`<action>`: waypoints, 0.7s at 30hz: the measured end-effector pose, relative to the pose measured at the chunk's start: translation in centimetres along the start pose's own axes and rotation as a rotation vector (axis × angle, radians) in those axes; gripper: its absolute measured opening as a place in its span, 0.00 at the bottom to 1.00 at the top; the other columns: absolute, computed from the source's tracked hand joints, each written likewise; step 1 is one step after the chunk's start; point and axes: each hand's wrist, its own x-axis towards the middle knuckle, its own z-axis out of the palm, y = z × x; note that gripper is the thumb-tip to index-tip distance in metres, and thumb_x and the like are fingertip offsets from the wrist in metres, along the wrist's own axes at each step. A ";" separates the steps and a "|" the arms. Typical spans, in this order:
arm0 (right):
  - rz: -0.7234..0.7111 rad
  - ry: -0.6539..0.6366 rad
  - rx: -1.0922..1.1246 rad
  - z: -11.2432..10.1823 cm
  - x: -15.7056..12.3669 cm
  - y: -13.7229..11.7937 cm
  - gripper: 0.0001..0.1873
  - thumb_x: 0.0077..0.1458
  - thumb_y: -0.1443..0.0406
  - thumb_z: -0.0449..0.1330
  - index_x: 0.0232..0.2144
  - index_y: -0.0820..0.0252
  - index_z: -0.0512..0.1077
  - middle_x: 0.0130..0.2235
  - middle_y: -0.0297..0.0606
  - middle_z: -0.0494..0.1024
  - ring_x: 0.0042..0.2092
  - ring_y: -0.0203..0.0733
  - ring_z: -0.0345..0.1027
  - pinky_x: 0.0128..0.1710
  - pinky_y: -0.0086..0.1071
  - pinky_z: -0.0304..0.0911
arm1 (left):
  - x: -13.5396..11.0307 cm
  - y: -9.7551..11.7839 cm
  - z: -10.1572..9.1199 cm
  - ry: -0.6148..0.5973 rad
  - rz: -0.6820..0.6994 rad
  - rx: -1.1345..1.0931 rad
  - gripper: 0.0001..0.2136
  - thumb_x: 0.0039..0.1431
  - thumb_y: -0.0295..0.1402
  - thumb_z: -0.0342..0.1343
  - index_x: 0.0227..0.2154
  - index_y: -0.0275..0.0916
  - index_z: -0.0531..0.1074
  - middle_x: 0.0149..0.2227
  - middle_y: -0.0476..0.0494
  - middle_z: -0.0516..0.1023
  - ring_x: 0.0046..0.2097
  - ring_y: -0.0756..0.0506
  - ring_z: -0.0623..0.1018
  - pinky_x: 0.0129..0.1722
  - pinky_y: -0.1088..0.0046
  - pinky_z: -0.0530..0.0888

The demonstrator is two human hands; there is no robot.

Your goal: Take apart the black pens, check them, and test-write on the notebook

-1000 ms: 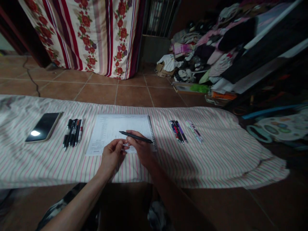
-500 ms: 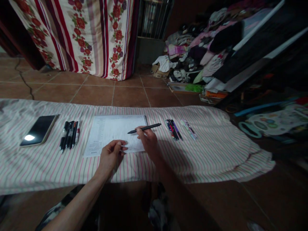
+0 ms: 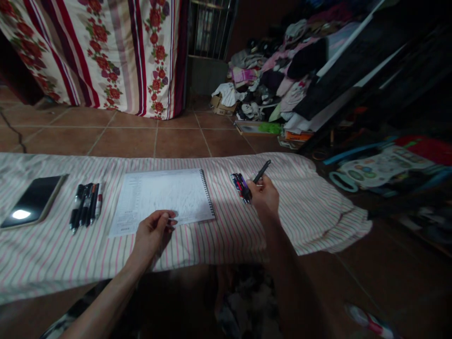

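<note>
Black slim pen [image 3: 262, 172] is gripped by the right hand [image 3: 266, 190], three o'clock of the white spiral-bound notebook [image 3: 173, 190]; that hand partly blocks red-and-purple pens [image 3: 240, 186]. At six, the left hand [image 3: 151, 230] curls narrow, holding what I can't tell. Nine o'clock: black-barrelled pens [image 3: 84, 207], then a glossy dark phone [image 3: 33, 200].

notebook [image 3: 176, 193] on cloth [image 3: 219, 245], pens [image 3: 93, 203] on both sides

On my feed, I watched the right hand [image 3: 267, 194] carry the black pen [image 3: 262, 171] off the pad [image 3: 167, 190] to the purple pen [image 3: 243, 181], perhaps touching it.
</note>
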 end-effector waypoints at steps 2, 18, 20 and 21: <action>0.044 0.067 -0.167 -1.2 0.4 0.3 0.24 0.45 0.55 0.58 0.43 0.61 0.67 0.30 0.36 0.76 0.29 0.40 0.69 0.31 0.33 0.61 | -0.1 -0.1 0.0 -0.003 0.013 0.017 0.14 0.42 0.42 0.62 0.26 0.34 0.74 0.23 0.44 0.76 0.26 0.50 0.73 0.26 0.75 0.69; 0.149 -0.035 -0.492 -2.4 0.9 4.0 0.15 0.48 0.59 0.57 0.38 0.56 0.73 0.33 0.37 0.79 0.38 0.45 0.71 0.37 0.34 0.61 | -0.1 -1.0 0.3 -0.061 -0.025 -0.030 0.17 0.42 0.44 0.63 0.28 0.34 0.74 0.22 0.45 0.75 0.25 0.51 0.73 0.25 0.76 0.70; 0.151 -0.037 -0.507 -2.1 1.0 4.4 0.15 0.48 0.59 0.56 0.39 0.57 0.73 0.33 0.39 0.79 0.38 0.45 0.71 0.37 0.34 0.61 | -0.1 -1.0 0.4 -0.069 -0.034 -0.015 0.17 0.42 0.44 0.62 0.28 0.34 0.74 0.22 0.45 0.75 0.24 0.52 0.72 0.25 0.77 0.70; 0.151 -0.034 -0.518 -2.0 0.9 4.5 0.15 0.48 0.60 0.56 0.39 0.57 0.74 0.34 0.39 0.79 0.38 0.46 0.71 0.37 0.34 0.61 | -0.1 -1.1 0.5 -0.073 -0.033 -0.014 0.17 0.42 0.44 0.62 0.28 0.34 0.74 0.22 0.45 0.75 0.24 0.52 0.72 0.25 0.77 0.70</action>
